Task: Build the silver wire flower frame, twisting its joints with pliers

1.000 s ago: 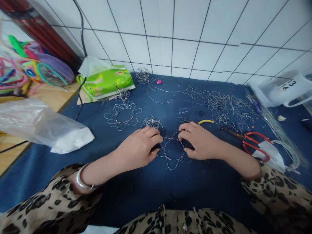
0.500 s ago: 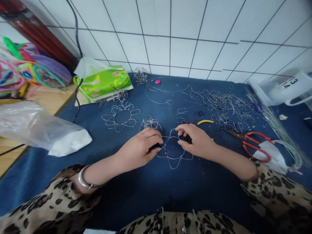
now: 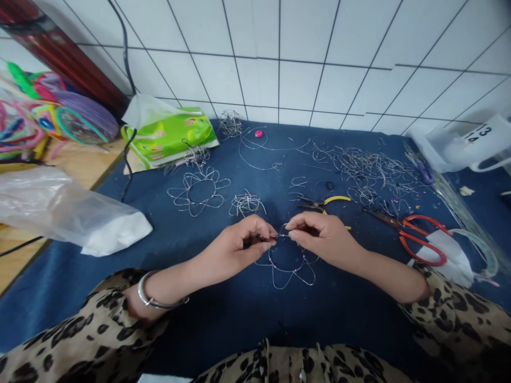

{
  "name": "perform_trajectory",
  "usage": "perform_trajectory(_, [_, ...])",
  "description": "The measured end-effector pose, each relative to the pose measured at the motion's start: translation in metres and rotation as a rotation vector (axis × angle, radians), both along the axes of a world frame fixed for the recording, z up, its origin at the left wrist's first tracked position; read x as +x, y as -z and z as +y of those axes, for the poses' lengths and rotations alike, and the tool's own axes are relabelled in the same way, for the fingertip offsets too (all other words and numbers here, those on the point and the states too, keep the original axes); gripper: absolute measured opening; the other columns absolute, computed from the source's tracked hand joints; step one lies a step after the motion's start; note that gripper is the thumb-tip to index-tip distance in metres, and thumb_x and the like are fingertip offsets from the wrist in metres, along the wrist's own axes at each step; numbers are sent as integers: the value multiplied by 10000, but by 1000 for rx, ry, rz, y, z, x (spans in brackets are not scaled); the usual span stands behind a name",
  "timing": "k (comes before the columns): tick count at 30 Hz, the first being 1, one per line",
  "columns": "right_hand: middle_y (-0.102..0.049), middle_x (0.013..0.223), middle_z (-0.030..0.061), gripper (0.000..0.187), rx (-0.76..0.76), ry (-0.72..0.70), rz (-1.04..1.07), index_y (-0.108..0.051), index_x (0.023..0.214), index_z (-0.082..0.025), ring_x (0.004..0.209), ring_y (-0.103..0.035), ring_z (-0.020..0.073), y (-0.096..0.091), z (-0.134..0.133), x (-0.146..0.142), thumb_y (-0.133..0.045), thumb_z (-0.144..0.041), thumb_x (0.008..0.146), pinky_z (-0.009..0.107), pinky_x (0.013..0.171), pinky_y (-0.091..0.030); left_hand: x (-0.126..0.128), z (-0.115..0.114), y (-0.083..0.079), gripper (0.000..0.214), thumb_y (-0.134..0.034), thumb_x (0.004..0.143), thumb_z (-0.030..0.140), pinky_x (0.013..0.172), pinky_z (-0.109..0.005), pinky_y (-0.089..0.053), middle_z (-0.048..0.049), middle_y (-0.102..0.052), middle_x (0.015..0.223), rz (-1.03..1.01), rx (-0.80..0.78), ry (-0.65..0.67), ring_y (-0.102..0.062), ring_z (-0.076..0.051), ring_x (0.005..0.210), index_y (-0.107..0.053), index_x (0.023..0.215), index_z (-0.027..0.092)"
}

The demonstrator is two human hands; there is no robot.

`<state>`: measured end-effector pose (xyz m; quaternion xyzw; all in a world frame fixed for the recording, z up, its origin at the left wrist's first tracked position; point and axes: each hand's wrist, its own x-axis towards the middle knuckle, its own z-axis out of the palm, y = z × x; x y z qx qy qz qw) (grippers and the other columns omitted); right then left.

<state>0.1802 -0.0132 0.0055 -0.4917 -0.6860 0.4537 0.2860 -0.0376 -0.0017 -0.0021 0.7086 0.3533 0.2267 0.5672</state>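
Note:
A wire flower (image 3: 286,271), a ring with looped petals and small pink beads, is between my hands near the middle of the blue cloth. My left hand (image 3: 243,242) pinches its upper left edge, thumb against fingertips. On the upper right edge, my right hand (image 3: 319,234) has thumb and finger closed on the wire. The fingertips of both hands are close together, a pink bead showing between them. Just beyond my left hand lies a small heap of bent wire pieces (image 3: 246,203). A second wire flower (image 3: 200,190) rests flat further left.
Yellow-handled pliers (image 3: 337,199) lie beyond my right hand, with red-handled scissors (image 3: 423,242) to the right. Tangled wire scraps (image 3: 367,167) spread behind. A green tissue pack (image 3: 171,135) and a plastic bag (image 3: 80,207) are at left; a white mug (image 3: 485,143) stands back right.
My left hand has moved right and my right hand slightly down, bringing the fingertips closer together on the ring. The wire flower has turned and shifted a little toward me.

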Motion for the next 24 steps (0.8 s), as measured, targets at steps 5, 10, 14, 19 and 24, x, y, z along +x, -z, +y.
perform_trajectory(5, [-608,744,-17,113,-35,7,45,-622,855,-180,621,-516,74,-3,-2,-2,-554,-238,786,189,561,-417,3,-3,5,93,-519,839,179,622,-238,-453,-44,-597,848,-37,-122,-44,-582,-126,755,-478,917,150])
perform_trajectory(10, [-590,728,-19,111,-63,0,63,-617,850,-180,616,-502,75,-3,-4,-3,-558,-248,784,194,555,-409,3,-2,7,82,-514,842,141,646,-242,-451,-18,-586,788,-77,-127,-36,-583,-116,732,-490,919,148])
perform_trajectory(14, [-580,717,-23,112,-67,-11,81,-613,843,-177,606,-490,70,-2,-4,-3,-562,-256,783,190,547,-401,4,-3,6,78,-515,839,122,654,-237,-456,-11,-578,779,-114,-150,-36,-592,-110,717,-496,912,142])
perform_trajectory(19, [-569,692,-27,112,-75,-7,87,-615,840,-171,582,-478,62,-4,-5,-3,-564,-251,781,184,526,-394,5,-2,5,58,-527,839,137,649,-235,-465,-16,-590,768,-145,-192,-45,-600,-110,702,-499,888,131])
perform_trajectory(24, [-576,695,-23,108,-74,-12,85,-616,839,-169,588,-490,64,-4,-6,-4,-563,-238,776,187,536,-402,6,-2,5,59,-541,837,161,632,-232,-468,-19,-607,747,-141,-192,-58,-601,-109,681,-500,865,129])
